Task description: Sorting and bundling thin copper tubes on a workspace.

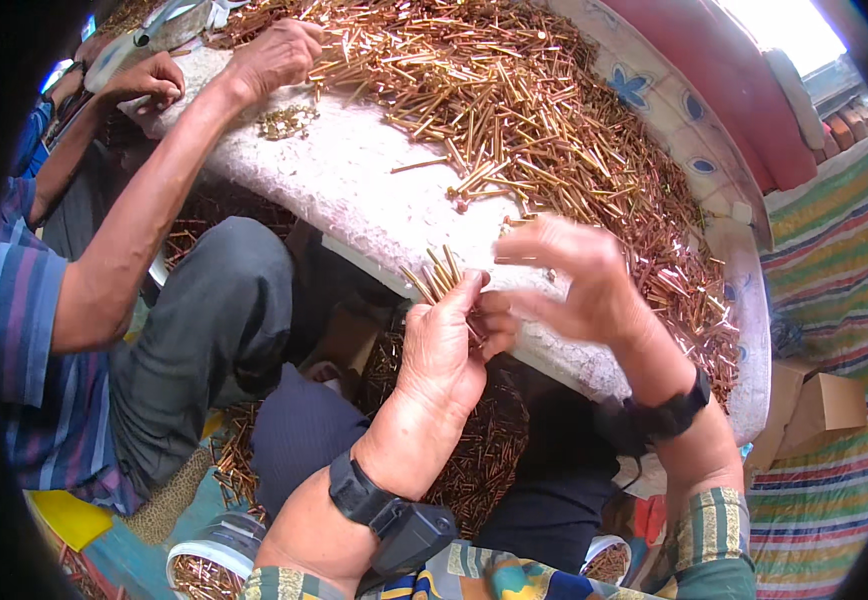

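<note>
- Left hand [446,345] is curling closed round slim gold-coloured metal rods [441,272], by the rough white tabletop [324,195]
- Right hand [584,278] is hovering alongside, half-open, too blurry for me to tell if it's gripping anything

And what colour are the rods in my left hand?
The rods are golden, clearest in the head view.
</note>
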### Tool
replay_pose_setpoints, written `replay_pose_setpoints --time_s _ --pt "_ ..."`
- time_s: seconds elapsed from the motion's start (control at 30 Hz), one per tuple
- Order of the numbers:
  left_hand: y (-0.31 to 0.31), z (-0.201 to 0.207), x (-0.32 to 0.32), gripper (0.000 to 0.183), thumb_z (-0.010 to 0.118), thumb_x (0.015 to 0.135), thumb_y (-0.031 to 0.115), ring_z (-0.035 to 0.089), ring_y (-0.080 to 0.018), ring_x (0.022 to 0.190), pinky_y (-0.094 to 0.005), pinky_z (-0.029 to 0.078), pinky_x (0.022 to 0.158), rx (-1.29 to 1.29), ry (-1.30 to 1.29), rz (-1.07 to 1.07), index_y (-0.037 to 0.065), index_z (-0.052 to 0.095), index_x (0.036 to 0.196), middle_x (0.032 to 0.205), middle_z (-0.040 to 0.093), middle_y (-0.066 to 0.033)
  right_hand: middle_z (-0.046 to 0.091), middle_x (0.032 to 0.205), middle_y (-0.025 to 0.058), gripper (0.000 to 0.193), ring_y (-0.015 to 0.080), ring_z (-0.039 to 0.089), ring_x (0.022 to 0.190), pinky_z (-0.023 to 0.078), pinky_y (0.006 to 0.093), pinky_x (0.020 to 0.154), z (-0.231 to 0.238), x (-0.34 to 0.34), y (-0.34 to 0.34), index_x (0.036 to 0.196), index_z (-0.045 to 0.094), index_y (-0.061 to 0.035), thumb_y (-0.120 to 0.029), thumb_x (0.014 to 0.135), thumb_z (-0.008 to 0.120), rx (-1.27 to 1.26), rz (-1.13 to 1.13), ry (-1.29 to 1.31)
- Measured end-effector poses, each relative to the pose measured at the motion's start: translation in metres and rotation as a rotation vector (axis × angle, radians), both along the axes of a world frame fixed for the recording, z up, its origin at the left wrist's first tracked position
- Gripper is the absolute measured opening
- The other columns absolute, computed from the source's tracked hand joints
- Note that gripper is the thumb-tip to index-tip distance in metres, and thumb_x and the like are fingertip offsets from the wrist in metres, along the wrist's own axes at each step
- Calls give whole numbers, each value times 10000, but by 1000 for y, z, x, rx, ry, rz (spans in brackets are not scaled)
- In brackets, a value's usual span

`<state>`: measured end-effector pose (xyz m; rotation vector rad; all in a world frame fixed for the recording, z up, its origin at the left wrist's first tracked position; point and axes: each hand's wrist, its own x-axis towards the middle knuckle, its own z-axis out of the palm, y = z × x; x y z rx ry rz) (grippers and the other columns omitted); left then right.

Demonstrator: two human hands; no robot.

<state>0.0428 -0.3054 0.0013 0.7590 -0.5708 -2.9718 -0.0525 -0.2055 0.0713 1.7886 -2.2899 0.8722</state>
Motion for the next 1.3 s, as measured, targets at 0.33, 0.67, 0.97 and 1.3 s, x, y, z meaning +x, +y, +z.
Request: replay_pose_setpoints --time_s 0.33,0.67,0.97,1.3 --pt "-2 0 -2 154 561 850 218 401 -98 406 -205 298 373 56 6 19 69 536 881 527 446 9 551 833 102 127 297 577 763 470 396 654 -45 -64 -42 831 569 -66 -105 725 512 508 -422 351" --pt "1 -3 -2 196 621 806 249 536 -110 488 -217 400 455 35 -56 69 70 604 883 623 585 -18 531 790 116 119 324 556 727 442 403 608 -38 -87 -62 824 562 -56 -41 739 480 525 -180 330" --pt "-4 -4 1 217 568 844 251 539 -112 529 -218 421 509 -14 -76 36 60 568 947 638 573 -9 541 757 116 99 312 555 664 450 392 568 -18 -71 -49 807 542 -41 -57 710 545 346 -194 389" --pt "3 0 0 257 641 779 335 453 -92 438 -208 354 400 56 -15 45 100 538 763 551 477 10 581 840 134 312 272 597 724 498 327 606 -3 -10 -3 899 582 -21 76 603 583 -9 3 247"
